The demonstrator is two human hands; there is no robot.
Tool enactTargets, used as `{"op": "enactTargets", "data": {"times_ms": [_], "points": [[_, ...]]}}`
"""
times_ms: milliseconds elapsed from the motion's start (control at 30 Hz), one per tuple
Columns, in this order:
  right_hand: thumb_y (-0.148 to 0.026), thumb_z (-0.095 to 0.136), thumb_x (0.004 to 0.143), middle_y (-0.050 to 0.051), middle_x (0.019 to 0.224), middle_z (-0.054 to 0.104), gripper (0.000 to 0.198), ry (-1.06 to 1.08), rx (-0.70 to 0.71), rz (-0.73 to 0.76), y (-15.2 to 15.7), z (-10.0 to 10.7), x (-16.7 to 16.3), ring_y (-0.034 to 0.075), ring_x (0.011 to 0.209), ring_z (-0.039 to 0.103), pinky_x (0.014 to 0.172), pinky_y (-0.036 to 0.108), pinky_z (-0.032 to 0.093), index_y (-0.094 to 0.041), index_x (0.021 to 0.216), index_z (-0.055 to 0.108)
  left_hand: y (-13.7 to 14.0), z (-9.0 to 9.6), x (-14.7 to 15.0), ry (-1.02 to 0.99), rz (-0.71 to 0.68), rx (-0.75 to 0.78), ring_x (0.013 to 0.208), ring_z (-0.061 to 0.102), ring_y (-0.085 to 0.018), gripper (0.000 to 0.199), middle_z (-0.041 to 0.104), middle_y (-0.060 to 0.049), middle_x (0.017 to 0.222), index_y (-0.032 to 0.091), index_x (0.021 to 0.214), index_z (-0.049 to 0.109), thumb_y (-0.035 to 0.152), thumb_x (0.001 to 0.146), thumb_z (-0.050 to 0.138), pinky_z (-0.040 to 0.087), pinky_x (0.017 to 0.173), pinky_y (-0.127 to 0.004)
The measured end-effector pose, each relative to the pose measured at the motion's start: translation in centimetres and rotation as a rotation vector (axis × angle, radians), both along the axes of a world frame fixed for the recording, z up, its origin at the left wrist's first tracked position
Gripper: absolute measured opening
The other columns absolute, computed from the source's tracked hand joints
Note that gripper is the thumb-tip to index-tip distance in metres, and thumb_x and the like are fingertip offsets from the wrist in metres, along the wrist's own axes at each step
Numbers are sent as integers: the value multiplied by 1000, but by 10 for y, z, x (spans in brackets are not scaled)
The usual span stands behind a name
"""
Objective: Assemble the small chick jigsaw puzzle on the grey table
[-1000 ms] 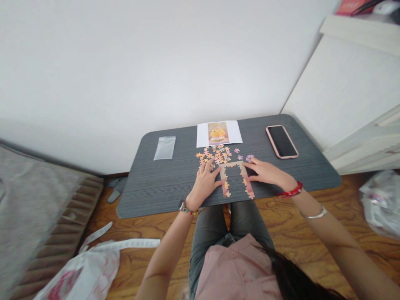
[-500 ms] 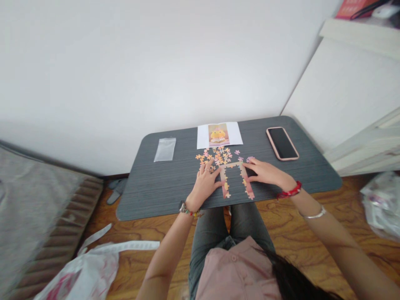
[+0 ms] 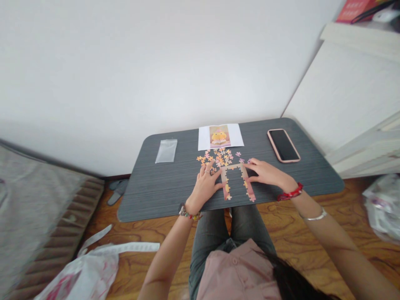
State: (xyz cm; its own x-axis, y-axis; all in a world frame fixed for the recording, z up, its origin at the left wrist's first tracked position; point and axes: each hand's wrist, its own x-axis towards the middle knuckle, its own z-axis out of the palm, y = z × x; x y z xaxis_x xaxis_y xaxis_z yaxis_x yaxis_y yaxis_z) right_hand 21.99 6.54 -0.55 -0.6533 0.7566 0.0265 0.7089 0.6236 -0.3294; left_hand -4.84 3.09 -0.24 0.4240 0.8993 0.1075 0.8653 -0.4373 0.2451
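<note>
On the left of the surface [image 3: 156, 183], a plastic bag [image 3: 166, 151] is laid flat. The left hand [image 3: 204, 187] is spread, its grip loose, with thumb and forefinger set against the puzzle frame [image 3: 231, 166]. Loose pieces [image 3: 221, 159] are scattered below a picture sheet [image 3: 220, 136]. The frame — three joined sides — is placed between both hands, its right side touched by the right hand [image 3: 265, 171], also unclenched. Farther right, a phone [image 3: 283, 145] is laid.
</note>
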Motion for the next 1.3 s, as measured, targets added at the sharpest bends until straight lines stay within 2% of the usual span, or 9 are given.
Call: {"op": "enactTargets", "data": {"times_ms": [100, 300, 467, 633, 733, 833, 967, 1167, 1300], "points": [[-39, 56, 80, 9, 103, 53, 47, 55, 19, -57, -2, -6, 10, 22, 89, 56, 78, 34, 46, -21, 124, 49, -3, -2, -3, -6, 11, 6, 124, 29, -34, 47, 25, -11, 140, 28, 119, 51, 41, 76, 61, 38, 94, -50], [-38, 56, 79, 7, 87, 53, 35, 46, 83, -311, -7, -21, 39, 21, 78, 56, 72, 33, 46, -16, 105, 59, -11, 2, -13, -34, 65, 12, 120, 32, -32, 48, 29, -11, 138, 25, 119, 52, 36, 74, 64, 39, 94, -49], [-36, 50, 83, 5, 82, 53, 20, 131, 90, -402, -7, -28, 36, 19, 74, 56, 71, 32, 45, -18, 84, 61, -15, 8, -5, -66, 66, 13, 121, 32, -32, 45, 28, -11, 138, 25, 118, 52, 34, 76, 62, 37, 97, -49], [-32, 49, 84, 4, 80, 53, 17, 189, 84, -392, -11, -27, 29, 19, 75, 56, 71, 33, 45, -19, 81, 59, -17, 12, 9, -64, 36, 23, 123, 31, -31, 41, 29, -11, 137, 24, 117, 54, 33, 78, 60, 35, 99, -48], [-30, 47, 86, 6, 86, 53, 20, 195, 107, -372, -19, -21, 21, 19, 78, 56, 72, 33, 46, -19, 96, 60, -18, 8, 11, -38, 80, 31, 123, 31, -32, 41, 30, -12, 137, 24, 118, 53, 33, 78, 60, 37, 97, -48], [-27, 47, 86, 7, 95, 53, 28, 169, 123, -274, -24, -16, 7, 20, 86, 56, 77, 34, 46, -21, 112, 56, -18, 3, 10, -14, 108, 45, 122, 32, -31, 40, 32, -12, 137, 25, 118, 53, 35, 80, 57, 38, 95, -48], [-25, 50, 84, 8, 99, 52, 34, 133, 146, -236, -18, -13, -4, 22, 90, 55, 77, 37, 47, -23, 118, 53, -15, 2, 8, 2, 120, 52, 121, 33, -32, 39, 33, -12, 136, 25, 117, 53, 37, 80, 57, 41, 93, -48], [-34, 51, 83, 7, 86, 52, 26, 119, 165, -383, -8, -16, 28, 22, 81, 56, 74, 37, 48, -19, 100, 63, -15, 3, 1, -23, 138, 42, 119, 34, -32, 40, 33, -13, 136, 23, 114, 54, 32, 76, 62, 41, 91, -48], [-34, 53, 81, 6, 85, 52, 18, 105, 127, -370, -11, -21, 39, 21, 81, 57, 75, 35, 47, -20, 88, 63, -18, -2, -2, -40, 154, 34, 119, 34, -32, 41, 31, -13, 138, 23, 115, 54, 32, 76, 62, 42, 91, -49]]}}
